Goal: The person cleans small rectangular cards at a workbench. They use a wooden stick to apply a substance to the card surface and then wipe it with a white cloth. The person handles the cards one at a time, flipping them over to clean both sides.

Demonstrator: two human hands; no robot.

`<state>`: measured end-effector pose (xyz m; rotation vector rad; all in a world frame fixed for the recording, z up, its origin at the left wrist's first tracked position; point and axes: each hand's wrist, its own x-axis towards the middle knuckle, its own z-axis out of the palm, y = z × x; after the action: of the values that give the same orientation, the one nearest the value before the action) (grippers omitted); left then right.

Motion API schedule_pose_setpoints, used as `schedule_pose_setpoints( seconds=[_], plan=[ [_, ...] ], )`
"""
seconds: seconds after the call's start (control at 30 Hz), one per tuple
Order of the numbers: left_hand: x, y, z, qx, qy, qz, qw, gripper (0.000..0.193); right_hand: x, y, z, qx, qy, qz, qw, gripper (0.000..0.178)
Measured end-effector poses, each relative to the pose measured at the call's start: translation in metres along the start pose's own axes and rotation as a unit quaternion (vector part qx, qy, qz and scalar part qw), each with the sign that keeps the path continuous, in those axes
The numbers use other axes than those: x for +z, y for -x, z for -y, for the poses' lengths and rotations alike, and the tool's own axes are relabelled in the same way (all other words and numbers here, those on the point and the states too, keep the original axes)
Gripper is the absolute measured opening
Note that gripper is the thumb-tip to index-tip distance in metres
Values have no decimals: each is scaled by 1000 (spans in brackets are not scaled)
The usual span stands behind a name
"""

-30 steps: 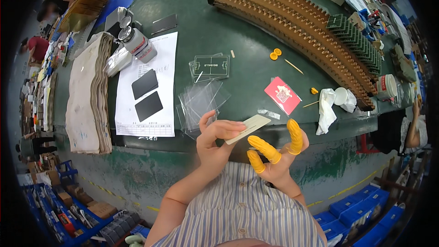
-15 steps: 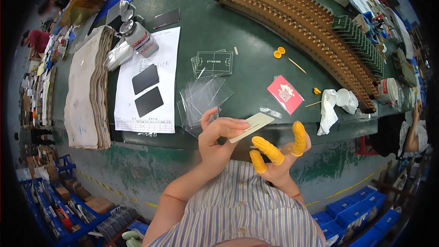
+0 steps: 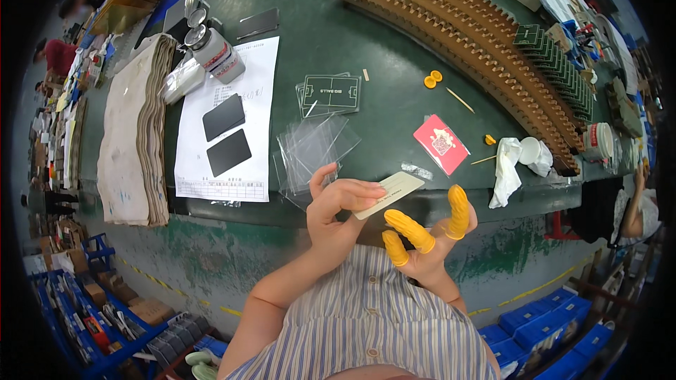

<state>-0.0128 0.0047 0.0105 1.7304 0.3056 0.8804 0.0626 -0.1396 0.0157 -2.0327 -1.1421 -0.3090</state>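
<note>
While your left grip (image 3: 335, 211) clamped the card (image 3: 393, 196) by its left end near the desk (image 3: 401, 127) edge, its long axis ran rightward, away from you; your right grip (image 3: 427, 256), spread and empty, hung just beside it.

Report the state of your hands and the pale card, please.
Left hand holding pale card. Right hand close by, wearing three yellow finger covers. Clear sheets and red card on table beyond; neither seems in the way.
</note>
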Motion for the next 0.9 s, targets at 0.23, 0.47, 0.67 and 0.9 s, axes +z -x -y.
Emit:
schedule_pose_setpoints(
  seconds=[0.23,0.47,0.67,0.9],
  plan=[
    [-1,1,0,6,-7,2,1000,14,-1,-4,2,-32,10,23,999,26],
    [-2,1,1,11,-7,1,1000,14,0,-9,11,-23,8,24,999,43],
    [-4,2,2,18,-20,8,1000,18,1,-7,10,-36,15,22,999,58],
    [-4,1,2,27,-33,10,999,18,3,-3,10,-15,3,36,999,56]
  ],
)
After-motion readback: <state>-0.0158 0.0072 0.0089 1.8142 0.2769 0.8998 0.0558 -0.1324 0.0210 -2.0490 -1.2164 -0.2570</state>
